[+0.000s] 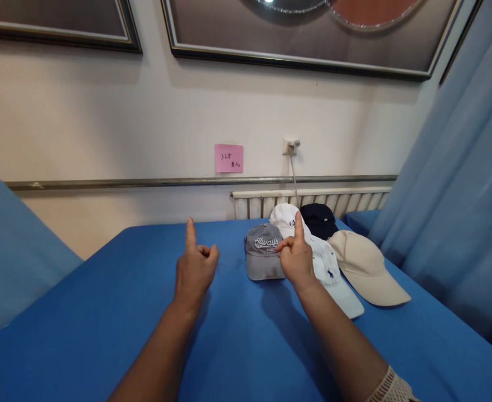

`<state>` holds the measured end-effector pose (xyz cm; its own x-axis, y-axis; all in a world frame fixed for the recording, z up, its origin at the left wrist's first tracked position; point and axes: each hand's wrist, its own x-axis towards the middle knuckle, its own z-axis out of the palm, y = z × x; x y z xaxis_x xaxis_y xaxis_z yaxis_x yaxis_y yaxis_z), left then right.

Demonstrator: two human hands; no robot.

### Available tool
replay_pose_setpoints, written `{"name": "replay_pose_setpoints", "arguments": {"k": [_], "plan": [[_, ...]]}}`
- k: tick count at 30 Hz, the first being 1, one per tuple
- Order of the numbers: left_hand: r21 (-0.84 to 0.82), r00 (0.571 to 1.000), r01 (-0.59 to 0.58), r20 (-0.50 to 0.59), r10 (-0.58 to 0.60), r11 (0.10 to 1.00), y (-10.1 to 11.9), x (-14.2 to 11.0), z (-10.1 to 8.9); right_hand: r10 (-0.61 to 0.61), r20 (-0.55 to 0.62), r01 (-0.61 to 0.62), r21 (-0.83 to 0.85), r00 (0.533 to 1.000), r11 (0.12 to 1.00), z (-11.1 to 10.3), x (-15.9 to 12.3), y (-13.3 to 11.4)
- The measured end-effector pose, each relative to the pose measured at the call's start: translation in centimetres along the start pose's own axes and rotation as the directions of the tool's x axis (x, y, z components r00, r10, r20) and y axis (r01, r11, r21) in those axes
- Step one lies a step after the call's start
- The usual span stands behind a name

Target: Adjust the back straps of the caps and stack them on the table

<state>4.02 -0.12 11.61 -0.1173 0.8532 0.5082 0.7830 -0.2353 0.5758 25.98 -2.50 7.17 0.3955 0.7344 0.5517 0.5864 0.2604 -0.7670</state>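
Note:
Both of my hands are raised over the blue-covered table, index fingers pointing up and the other fingers curled. My left hand holds nothing, and its thumb stands out to the side. My right hand is also empty; it partly covers the caps behind it. Nearest to it is a grey cap with white lettering. Behind are a white cap and a navy cap. A pale blue cap with a small dark emblem and a beige cap lie to the right.
A white radiator and a metal rail run along the wall at the back. A plug sits in a wall socket with its cord hanging down. Blue curtains flank the table. A pink note is on the wall.

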Motion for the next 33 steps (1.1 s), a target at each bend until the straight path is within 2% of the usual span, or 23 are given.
{"name": "replay_pose_setpoints", "arguments": {"k": [13, 16, 18, 20, 22, 23, 24, 26, 27, 29, 33], "plan": [[0.039, 0.998, -0.022, 0.057, 0.019, 0.999, 0.2, 0.0, 0.2, -0.015, 0.011, 0.014, 0.039, 1.000, 0.999, 0.3, 0.0, 0.2], [0.058, 0.995, -0.004, 0.104, -0.002, 0.998, -0.2, 0.1, 0.8, 0.061, 0.038, -0.066, 0.145, 0.997, 0.987, 0.7, 0.0, 0.5], [0.062, 0.981, 0.007, 0.193, -0.019, 0.998, -1.2, 0.0, 1.7, 0.176, 0.104, -0.199, 0.286, 0.979, 0.937, 1.3, -0.4, 1.0], [0.091, 0.933, 0.009, 0.357, -0.041, 0.996, -2.7, -0.5, 3.2, 0.325, 0.213, -0.387, 0.440, 0.921, 0.810, 2.0, -1.6, 1.9], [0.164, 0.832, -0.036, 0.551, -0.062, 0.986, -4.5, -1.6, 4.7, 0.498, 0.290, -0.569, 0.540, 0.817, 0.620, 2.9, -3.5, 3.2], [0.172, 0.782, -0.086, 0.622, -0.041, 0.981, -5.4, -2.3, 5.4, 0.595, 0.297, -0.638, 0.572, 0.747, 0.516, 3.3, -4.5, 3.9], [0.168, 0.751, -0.100, 0.660, -0.036, 0.981, -6.2, -3.1, 5.9, 0.680, 0.287, -0.679, 0.601, 0.675, 0.421, 3.7, -5.5, 4.6], [0.141, 0.723, -0.129, 0.691, -0.005, 0.982, -7.3, -4.6, 6.5, 0.785, 0.265, -0.698, 0.662, 0.560, 0.274, 4.2, -6.9, 5.9], [0.124, 0.720, -0.138, 0.694, 0.014, 0.983, -7.7, -5.3, 6.5, 0.806, 0.270, -0.691, 0.689, 0.526, 0.220, 4.4, -7.3, 6.4], [0.090, 0.718, -0.148, 0.695, 0.045, 0.985, -8.2, -6.2, 6.2, 0.805, 0.309, -0.678, 0.719, 0.506, 0.150, 4.8, -7.1, 7.1], [-0.005, 0.727, -0.065, 0.685, 0.051, 0.998, -8.8, -6.9, 5.7, 0.736, 0.412, -0.700, 0.704, 0.537, 0.117, 5.9, -4.8, 7.6]]}}
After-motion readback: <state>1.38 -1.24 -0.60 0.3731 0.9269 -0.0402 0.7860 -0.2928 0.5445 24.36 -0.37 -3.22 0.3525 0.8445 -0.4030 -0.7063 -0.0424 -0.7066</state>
